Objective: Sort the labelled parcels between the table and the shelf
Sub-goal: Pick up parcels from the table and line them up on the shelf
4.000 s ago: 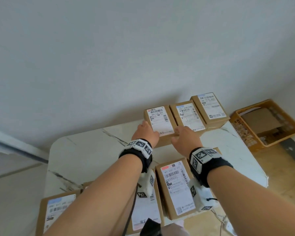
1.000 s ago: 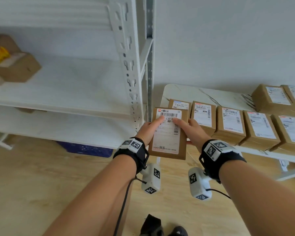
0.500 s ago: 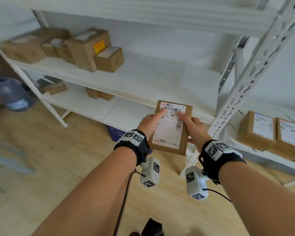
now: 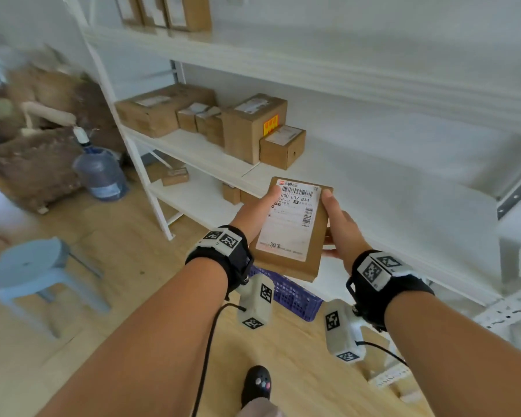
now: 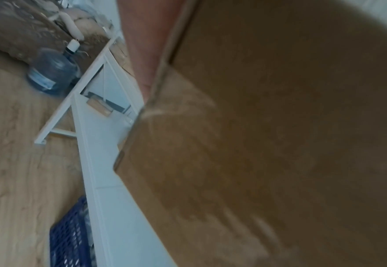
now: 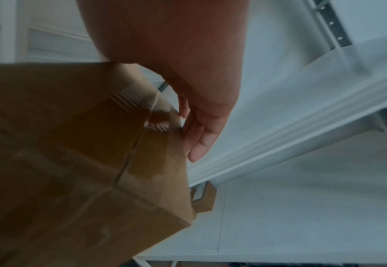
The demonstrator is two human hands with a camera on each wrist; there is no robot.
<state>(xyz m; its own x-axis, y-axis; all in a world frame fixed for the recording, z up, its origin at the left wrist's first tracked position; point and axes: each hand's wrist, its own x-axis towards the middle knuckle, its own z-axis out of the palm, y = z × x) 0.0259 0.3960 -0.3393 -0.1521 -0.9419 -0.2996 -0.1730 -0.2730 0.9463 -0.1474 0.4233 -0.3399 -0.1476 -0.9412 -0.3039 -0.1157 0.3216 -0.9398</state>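
Observation:
I hold one flat brown parcel with a white barcode label facing up, in front of the white shelf. My left hand grips its left edge, thumb on the label. My right hand grips its right edge, thumb along the top and fingers underneath. The parcel hangs over the front edge of the middle shelf board. The left wrist view is mostly filled by the parcel's underside. In the right wrist view my fingers lie against the parcel's side.
Several brown boxes stand at the left of the middle shelf board; its right part is bare. More boxes sit on the top board and the lower board. A blue crate, a water jug and a grey stool stand on the wooden floor.
I have turned from the table to the shelf with the parcel in both hands. Over the last second the shelf has come closer and the table has left the view.

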